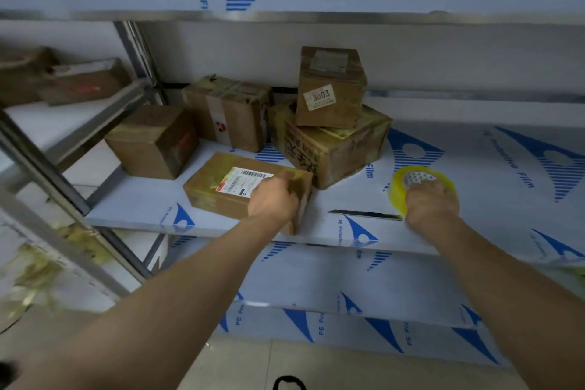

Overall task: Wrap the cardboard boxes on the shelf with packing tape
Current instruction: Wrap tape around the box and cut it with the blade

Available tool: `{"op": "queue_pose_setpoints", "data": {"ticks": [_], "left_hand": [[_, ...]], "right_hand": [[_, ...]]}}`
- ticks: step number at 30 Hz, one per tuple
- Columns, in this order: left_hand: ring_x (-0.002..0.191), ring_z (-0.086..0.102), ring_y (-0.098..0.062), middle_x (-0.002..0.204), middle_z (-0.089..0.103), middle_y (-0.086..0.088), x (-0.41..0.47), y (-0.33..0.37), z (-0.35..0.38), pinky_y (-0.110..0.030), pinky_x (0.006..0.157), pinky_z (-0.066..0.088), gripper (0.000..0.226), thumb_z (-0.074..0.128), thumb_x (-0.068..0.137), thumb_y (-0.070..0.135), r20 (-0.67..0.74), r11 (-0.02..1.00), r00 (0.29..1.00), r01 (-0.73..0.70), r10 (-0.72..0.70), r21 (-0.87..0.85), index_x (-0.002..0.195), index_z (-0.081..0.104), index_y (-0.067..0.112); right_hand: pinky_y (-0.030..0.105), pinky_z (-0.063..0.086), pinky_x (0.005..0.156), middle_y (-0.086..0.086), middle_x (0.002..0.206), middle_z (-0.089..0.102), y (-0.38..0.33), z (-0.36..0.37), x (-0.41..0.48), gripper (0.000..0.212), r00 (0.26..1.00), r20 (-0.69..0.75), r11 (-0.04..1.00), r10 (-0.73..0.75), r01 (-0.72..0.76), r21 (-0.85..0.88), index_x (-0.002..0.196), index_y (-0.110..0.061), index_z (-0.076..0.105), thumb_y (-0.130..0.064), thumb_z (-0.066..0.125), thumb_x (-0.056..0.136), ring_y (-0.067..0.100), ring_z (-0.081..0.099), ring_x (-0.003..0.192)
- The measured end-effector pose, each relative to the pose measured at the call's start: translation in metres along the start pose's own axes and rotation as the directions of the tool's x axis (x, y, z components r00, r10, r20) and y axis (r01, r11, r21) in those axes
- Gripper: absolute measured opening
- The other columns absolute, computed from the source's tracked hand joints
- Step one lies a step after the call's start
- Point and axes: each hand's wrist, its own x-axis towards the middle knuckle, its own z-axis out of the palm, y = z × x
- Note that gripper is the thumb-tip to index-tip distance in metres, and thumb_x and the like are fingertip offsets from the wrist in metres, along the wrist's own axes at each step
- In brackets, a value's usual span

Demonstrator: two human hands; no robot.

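Five boxes (329, 89) sit on the shelf (474, 168) in front of me, and I judge the job to be somewhere in the middle. Most of them carry a yellowish, glossy skin over the brown cardboard, which reads as tape already applied, though blur keeps me from saying which are fully wrapped. My left hand (273, 199) is curled over the right end of the flat box (221, 190) at the shelf's front edge, gripping it. That box is low and rectangular, with a white barcode label (245, 182) on top and a shiny, wrinkled film on its faces. My right hand (432, 203) lies on the tape (400, 187), fingers curved round the roll, which rests flat on the shelf well to the right of the flat box. The roll is a translucent yellow ring on a printed core. No strip runs from roll to box, so this one's wrap looks not yet begun. A slim dark cutter (367, 215) lies between my hands. The shelf surface is smooth white film with blue print.
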Motion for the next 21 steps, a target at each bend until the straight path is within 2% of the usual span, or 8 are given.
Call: {"op": "queue_pose_setpoints", "data": {"ticks": [2,5,7,9,11,13,15,21], "left_hand": [[0.118,0.053,-0.032,0.128,0.058,-0.014,0.002,-0.01,0.0,-0.038,0.095,0.044,0.049,0.043,0.09,0.005,0.0,0.998,1.0,0.002,-0.002,-0.06,0.137,0.048,0.019],[0.119,0.052,-0.03,0.13,0.057,-0.012,0.008,-0.024,-0.002,-0.037,0.096,0.043,0.051,0.041,0.09,0.001,-0.047,0.997,0.999,-0.004,0.001,-0.08,0.137,0.049,0.019],[0.12,0.052,-0.028,0.131,0.057,-0.01,0.014,-0.035,-0.004,-0.037,0.098,0.043,0.048,0.041,0.092,0.004,-0.086,0.999,0.996,-0.018,0.014,-0.052,0.136,0.049,0.02],[0.124,0.048,-0.026,0.135,0.054,-0.008,0.021,-0.048,-0.005,-0.037,0.103,0.038,0.042,0.041,0.095,0.013,-0.108,0.997,0.992,-0.061,0.066,0.049,0.136,0.049,0.019],[0.137,0.032,-0.023,0.148,0.041,-0.003,0.026,-0.06,-0.006,-0.038,0.113,0.022,0.043,0.035,0.1,0.027,-0.074,0.974,0.99,-0.105,0.122,0.198,0.142,0.041,0.021],[0.146,0.012,-0.017,0.158,0.021,0.002,0.029,-0.071,-0.006,-0.039,0.118,0.0,0.05,0.022,0.103,0.038,-0.013,0.939,0.99,-0.131,0.143,0.319,0.15,0.025,0.023],[0.147,0.0,-0.014,0.16,0.009,0.004,0.029,-0.081,-0.003,-0.038,0.116,-0.011,0.054,0.012,0.102,0.043,0.044,0.909,0.985,-0.169,0.165,0.38,0.153,0.013,0.024],[0.147,0.002,-0.016,0.16,0.007,0.001,0.032,-0.09,0.004,-0.032,0.117,-0.001,0.054,0.012,0.103,0.041,0.065,0.903,0.978,-0.208,0.198,0.375,0.153,0.012,0.02]], "right_hand": [[0.038,0.025,0.109,0.012,0.145,0.033,-0.027,-0.014,-0.009,0.071,0.994,-0.076,0.991,-0.077,0.068,-0.114,0.145,-0.008,0.025,-0.031,0.055,0.085,0.028,0.03,0.133],[0.036,0.031,0.101,0.009,0.137,0.044,-0.081,-0.029,-0.028,0.054,0.919,-0.253,0.941,-0.302,0.33,0.077,0.139,-0.014,0.038,-0.024,0.052,0.087,0.027,0.039,0.125],[0.036,0.03,0.104,0.007,0.14,0.044,-0.117,-0.028,-0.04,0.051,0.836,-0.348,0.821,-0.424,0.517,0.242,0.14,-0.015,0.04,-0.011,0.047,0.089,0.026,0.038,0.127],[0.034,0.027,0.11,0.007,0.146,0.037,-0.147,-0.028,-0.044,0.052,0.801,-0.364,0.693,-0.476,0.596,0.405,0.143,-0.012,0.035,-0.005,0.041,0.093,0.026,0.033,0.132],[0.033,0.018,0.115,0.007,0.155,0.022,-0.169,-0.029,-0.039,0.05,0.822,-0.296,0.666,-0.486,0.568,0.484,0.148,-0.01,0.024,-0.014,0.035,0.1,0.025,0.02,0.142],[0.033,0.007,0.118,0.007,0.16,0.008,-0.184,-0.029,-0.03,0.055,0.869,-0.182,0.729,-0.46,0.487,0.482,0.152,-0.011,0.012,-0.03,0.028,0.103,0.022,0.007,0.146],[0.035,0.002,0.118,0.007,0.16,0.004,-0.193,-0.027,-0.02,0.061,0.907,-0.098,0.811,-0.409,0.411,0.416,0.152,-0.011,0.006,-0.042,0.021,0.102,0.022,0.004,0.147],[0.04,0.009,0.116,0.013,0.153,0.024,-0.205,-0.016,-0.01,0.059,0.933,-0.082,0.895,-0.352,0.36,0.264,0.15,-0.012,0.015,-0.044,0.017,0.101,0.029,0.021,0.14]]}}
